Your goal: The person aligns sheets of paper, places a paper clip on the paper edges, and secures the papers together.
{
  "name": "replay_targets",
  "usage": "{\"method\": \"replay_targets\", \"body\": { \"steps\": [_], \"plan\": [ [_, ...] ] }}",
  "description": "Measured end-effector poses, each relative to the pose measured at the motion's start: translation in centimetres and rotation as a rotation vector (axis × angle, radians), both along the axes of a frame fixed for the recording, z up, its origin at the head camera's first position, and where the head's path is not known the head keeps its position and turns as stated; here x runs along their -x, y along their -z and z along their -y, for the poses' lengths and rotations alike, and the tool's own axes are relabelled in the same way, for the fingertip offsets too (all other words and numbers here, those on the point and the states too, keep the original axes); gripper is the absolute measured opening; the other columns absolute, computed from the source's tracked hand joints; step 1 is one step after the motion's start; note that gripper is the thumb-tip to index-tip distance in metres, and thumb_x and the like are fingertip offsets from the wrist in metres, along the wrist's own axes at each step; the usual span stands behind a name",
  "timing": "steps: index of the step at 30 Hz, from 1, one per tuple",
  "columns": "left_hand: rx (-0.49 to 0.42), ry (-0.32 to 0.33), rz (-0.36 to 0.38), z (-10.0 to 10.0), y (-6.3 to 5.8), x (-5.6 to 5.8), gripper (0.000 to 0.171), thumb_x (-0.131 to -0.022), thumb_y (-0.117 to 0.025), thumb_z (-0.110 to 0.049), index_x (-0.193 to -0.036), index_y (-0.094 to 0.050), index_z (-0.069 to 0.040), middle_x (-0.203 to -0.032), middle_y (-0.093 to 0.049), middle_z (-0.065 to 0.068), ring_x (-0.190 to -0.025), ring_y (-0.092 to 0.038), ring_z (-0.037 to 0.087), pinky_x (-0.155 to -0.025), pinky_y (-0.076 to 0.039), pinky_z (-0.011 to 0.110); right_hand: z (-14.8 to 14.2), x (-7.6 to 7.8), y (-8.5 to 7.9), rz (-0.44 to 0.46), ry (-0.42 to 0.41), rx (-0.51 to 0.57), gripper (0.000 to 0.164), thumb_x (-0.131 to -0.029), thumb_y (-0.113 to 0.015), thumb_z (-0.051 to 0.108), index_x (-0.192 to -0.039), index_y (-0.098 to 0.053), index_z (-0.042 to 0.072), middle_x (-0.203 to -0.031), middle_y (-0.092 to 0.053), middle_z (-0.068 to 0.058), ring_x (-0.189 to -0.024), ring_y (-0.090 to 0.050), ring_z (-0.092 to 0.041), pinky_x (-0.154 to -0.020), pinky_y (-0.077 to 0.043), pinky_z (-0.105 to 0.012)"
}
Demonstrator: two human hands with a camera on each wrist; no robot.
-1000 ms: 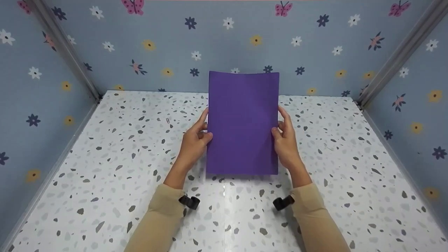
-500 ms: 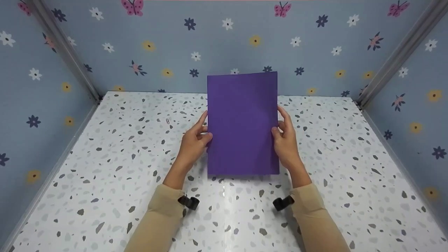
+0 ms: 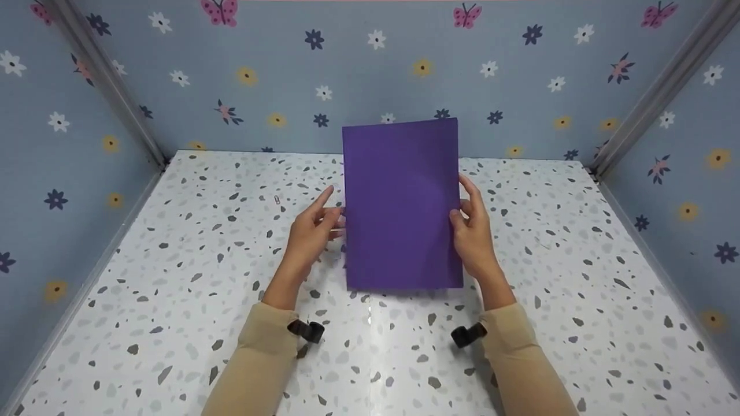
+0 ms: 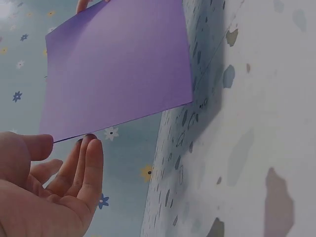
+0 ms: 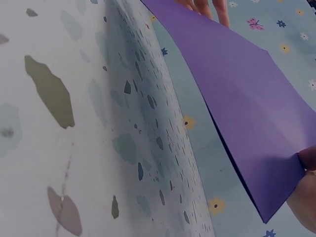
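A purple sheet (image 3: 402, 202) stands upright over the middle of the speckled table (image 3: 173, 289), its lower edge close to the surface. My right hand (image 3: 474, 231) pinches its right edge, thumb in front and fingers behind. My left hand (image 3: 315, 231) sits just off the left edge with straight fingers and holds nothing. In the left wrist view the left hand's fingertips (image 4: 91, 148) lie right at the sheet's (image 4: 118, 69) edge without curling round it. The right wrist view shows the sheet (image 5: 247, 113) bowing slightly, with my right hand (image 5: 306, 192) on its near corner.
Blue walls with flower and butterfly prints (image 3: 370, 69) close in the table at the back and on both sides. A small paper clip (image 3: 277, 199) lies on the table to the left of my left hand. Black wrist cameras (image 3: 306, 330) sit at my beige cuffs.
My left hand has let go of the sheet's left edge and drawn a little to the left. The right hand keeps its hold, and the sheet has shifted slightly right.
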State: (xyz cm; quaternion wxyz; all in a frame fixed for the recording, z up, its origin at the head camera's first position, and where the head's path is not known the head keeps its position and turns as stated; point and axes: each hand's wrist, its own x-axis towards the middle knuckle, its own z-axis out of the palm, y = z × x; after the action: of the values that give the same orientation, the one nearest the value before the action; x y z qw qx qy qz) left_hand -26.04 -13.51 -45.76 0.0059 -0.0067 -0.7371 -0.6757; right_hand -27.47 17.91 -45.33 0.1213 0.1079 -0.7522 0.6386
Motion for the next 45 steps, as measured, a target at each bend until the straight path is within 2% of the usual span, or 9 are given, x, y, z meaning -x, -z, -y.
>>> {"method": "replay_targets", "body": {
  "steps": [8,15,20,24,29,31,35,39,45],
  "plan": [
    [0.072,-0.09,0.022,3.3,-0.8,0.7,0.054,-0.113,-0.055,-0.024,-0.165,-0.042,-0.023,-0.141,-0.066,0.013,-0.119,-0.067,0.025,-0.101,-0.057,0.031,-0.2,-0.1,0.0,0.008,-0.022,-0.007,0.07,-0.109,-0.042,-0.007,-0.165,-0.036,0.034,-0.117,-0.068,-0.02,-0.102,-0.071,-0.03,-0.084,-0.059,-0.034],
    [0.267,-0.184,0.031,6.2,-1.9,2.9,0.048,-0.111,-0.055,-0.025,-0.159,-0.051,-0.02,-0.137,-0.066,0.011,-0.118,-0.066,0.026,-0.102,-0.055,0.036,-0.5,-0.1,-0.1,0.011,-0.007,0.01,0.071,-0.108,-0.042,-0.008,-0.165,-0.037,0.034,-0.118,-0.069,-0.019,-0.103,-0.071,-0.03,-0.083,-0.06,-0.035],
    [0.405,-0.211,0.012,7.5,-2.1,4.4,0.046,-0.109,-0.055,-0.023,-0.155,-0.056,-0.017,-0.136,-0.066,0.014,-0.113,-0.07,0.034,-0.089,-0.056,0.035,-0.8,0.0,0.0,0.01,-0.001,0.007,0.071,-0.108,-0.042,-0.009,-0.165,-0.037,0.033,-0.119,-0.069,-0.02,-0.104,-0.071,-0.03,-0.084,-0.06,-0.035],
    [0.496,-0.202,0.02,8.2,-1.7,5.4,0.046,-0.109,-0.056,-0.022,-0.153,-0.057,-0.013,-0.138,-0.065,0.016,-0.108,-0.071,0.035,-0.084,-0.054,0.036,-0.9,0.0,-0.1,0.016,0.003,0.011,0.071,-0.108,-0.042,-0.008,-0.165,-0.037,0.034,-0.12,-0.068,-0.019,-0.106,-0.07,-0.03,-0.085,-0.06,-0.036],
    [0.615,-0.194,0.021,9.3,-0.8,6.8,0.043,-0.107,-0.057,-0.018,-0.149,-0.06,-0.006,-0.137,-0.066,0.021,-0.119,-0.064,0.038,-0.099,-0.05,0.051,-0.8,-0.1,-0.3,0.025,0.014,0.009,0.07,-0.109,-0.042,-0.006,-0.165,-0.036,0.036,-0.119,-0.068,-0.019,-0.105,-0.07,-0.03,-0.085,-0.059,-0.035],
    [0.653,-0.197,0.026,9.8,-0.5,7.2,0.043,-0.107,-0.057,-0.017,-0.147,-0.06,-0.004,-0.137,-0.066,0.023,-0.124,-0.059,0.042,-0.107,-0.045,0.06,-0.7,-0.1,-0.4,0.024,0.007,0.016,0.069,-0.109,-0.042,-0.006,-0.165,-0.036,0.034,-0.121,-0.067,-0.019,-0.106,-0.07,-0.03,-0.086,-0.059,-0.035],
    [0.685,-0.19,0.073,10.9,0.0,7.7,0.043,-0.106,-0.058,-0.016,-0.147,-0.06,-0.003,-0.138,-0.063,0.025,-0.129,-0.053,0.045,-0.111,-0.038,0.069,-0.5,0.0,-0.5,0.02,-0.007,0.042,0.07,-0.109,-0.042,-0.007,-0.165,-0.037,0.033,-0.122,-0.068,-0.018,-0.107,-0.07,-0.029,-0.087,-0.059,-0.036],
    [0.708,-0.16,0.105,11.5,0.6,8.3,0.045,-0.105,-0.058,-0.017,-0.147,-0.059,0.0,-0.136,-0.062,0.026,-0.124,-0.055,0.043,-0.11,-0.04,0.068,-0.5,0.1,-0.3,0.02,-0.01,0.07,0.07,-0.108,-0.043,-0.008,-0.165,-0.038,0.032,-0.12,-0.068,-0.019,-0.104,-0.071,-0.03,-0.085,-0.06,-0.036],
    [0.767,-0.142,0.089,11.2,1.5,8.9,0.043,-0.103,-0.057,-0.013,-0.143,-0.061,0.005,-0.134,-0.065,0.028,-0.123,-0.058,0.043,-0.113,-0.04,0.066,-0.7,0.1,-0.3,0.013,-0.005,0.072,0.07,-0.107,-0.043,-0.009,-0.165,-0.038,0.031,-0.12,-0.068,-0.02,-0.105,-0.07,-0.03,-0.085,-0.06,-0.036]
  ]
}}
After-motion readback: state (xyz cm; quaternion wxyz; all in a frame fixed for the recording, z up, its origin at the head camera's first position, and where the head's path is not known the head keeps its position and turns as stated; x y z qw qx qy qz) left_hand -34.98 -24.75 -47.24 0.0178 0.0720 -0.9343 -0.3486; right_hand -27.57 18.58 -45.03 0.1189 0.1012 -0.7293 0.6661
